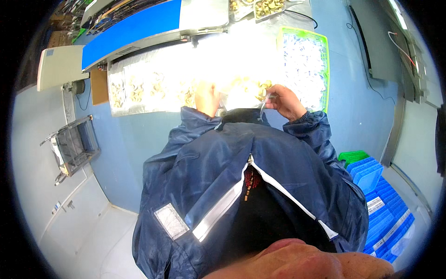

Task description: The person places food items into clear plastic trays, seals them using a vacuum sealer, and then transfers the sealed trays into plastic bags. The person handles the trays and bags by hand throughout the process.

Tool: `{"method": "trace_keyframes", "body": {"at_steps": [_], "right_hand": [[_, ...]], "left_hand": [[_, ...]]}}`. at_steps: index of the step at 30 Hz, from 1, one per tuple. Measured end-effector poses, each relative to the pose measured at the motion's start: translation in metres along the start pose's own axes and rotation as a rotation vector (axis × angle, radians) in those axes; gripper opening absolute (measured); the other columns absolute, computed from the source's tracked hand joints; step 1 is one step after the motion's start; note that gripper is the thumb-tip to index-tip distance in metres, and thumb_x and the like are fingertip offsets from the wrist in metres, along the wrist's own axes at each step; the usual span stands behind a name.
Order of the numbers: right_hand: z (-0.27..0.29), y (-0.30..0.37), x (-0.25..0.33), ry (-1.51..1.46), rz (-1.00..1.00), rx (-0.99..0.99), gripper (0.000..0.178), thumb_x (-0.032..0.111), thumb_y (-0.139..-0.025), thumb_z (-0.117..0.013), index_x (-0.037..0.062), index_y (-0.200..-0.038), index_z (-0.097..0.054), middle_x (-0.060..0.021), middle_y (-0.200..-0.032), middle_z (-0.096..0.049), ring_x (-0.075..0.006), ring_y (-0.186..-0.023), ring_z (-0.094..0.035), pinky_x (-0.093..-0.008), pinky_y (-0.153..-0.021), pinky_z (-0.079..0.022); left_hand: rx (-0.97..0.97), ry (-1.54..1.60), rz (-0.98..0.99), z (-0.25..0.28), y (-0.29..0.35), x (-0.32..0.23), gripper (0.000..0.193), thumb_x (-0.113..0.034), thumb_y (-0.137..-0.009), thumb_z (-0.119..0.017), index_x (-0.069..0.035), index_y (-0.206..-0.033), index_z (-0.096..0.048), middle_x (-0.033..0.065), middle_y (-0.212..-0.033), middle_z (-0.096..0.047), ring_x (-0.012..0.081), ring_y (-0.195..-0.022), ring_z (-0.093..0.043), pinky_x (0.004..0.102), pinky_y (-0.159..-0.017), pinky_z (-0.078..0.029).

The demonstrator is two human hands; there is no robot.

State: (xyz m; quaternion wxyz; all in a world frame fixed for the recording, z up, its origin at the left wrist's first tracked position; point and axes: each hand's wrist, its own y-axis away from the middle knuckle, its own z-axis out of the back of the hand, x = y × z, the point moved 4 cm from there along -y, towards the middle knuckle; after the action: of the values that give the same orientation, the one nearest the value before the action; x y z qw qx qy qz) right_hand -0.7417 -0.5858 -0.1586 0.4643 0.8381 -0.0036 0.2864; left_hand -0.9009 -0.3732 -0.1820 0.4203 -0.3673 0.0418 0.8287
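1. Glare is whitening the table (241,49).
2. At its near edge, a clear plastic bag of yellow-brown pieces (248,89) is showing between left hand (207,96) and right hand (287,102).
3. Right is pinching its right side; left's hold I cannot tell.

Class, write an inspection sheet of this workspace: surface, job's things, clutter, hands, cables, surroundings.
Surface: white worktop, middle washed out by glare.
Job's things: clear plastic bag of curved yellow-brown pieces between the hands; row of similar pieces to its left.
Clutter: green-rimmed rectangular plastic crate of small white-and-blue packets.
Hands: right hand pinches the bag's edge; left hand overexposed, grip unclear.
Cables: black cable near the worktop's far edge.
Surroundings: stacked blue plastic crates, lower right.
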Motion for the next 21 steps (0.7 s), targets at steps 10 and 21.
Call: {"method": "trace_keyframes", "body": {"at_steps": [10,21], "right_hand": [[-0.016,-0.004,-0.057,0.188,0.36,-0.188,0.012,0.01,-0.091,-0.056,-0.0007,-0.095,-0.053,-0.0141,-0.084,-0.063,-0.0224,-0.072,-0.067,-0.0333,-0.064,-0.058],[-0.03,-0.019,-0.059,0.209,0.416,-0.071,0.017,0.013,-0.093,-0.054,-0.0029,-0.096,-0.058,-0.013,-0.078,-0.066,-0.018,-0.068,-0.065,-0.0297,-0.061,-0.054]], "left_hand": [[0.403,0.059,0.1,-0.016,0.015,-0.025,0.011,-0.011,-0.084,-0.06,-0.002,-0.087,-0.055,0.0206,-0.091,-0.058,0.0395,-0.082,-0.059,0.0458,-0.072,-0.049],[0.177,0.156,-0.508,-0.005,0.006,-0.074,0.009,0.0,-0.082,-0.06,0.003,-0.091,-0.057,0.0216,-0.114,-0.061,0.0392,-0.107,-0.058,0.0451,-0.093,-0.047]]}}
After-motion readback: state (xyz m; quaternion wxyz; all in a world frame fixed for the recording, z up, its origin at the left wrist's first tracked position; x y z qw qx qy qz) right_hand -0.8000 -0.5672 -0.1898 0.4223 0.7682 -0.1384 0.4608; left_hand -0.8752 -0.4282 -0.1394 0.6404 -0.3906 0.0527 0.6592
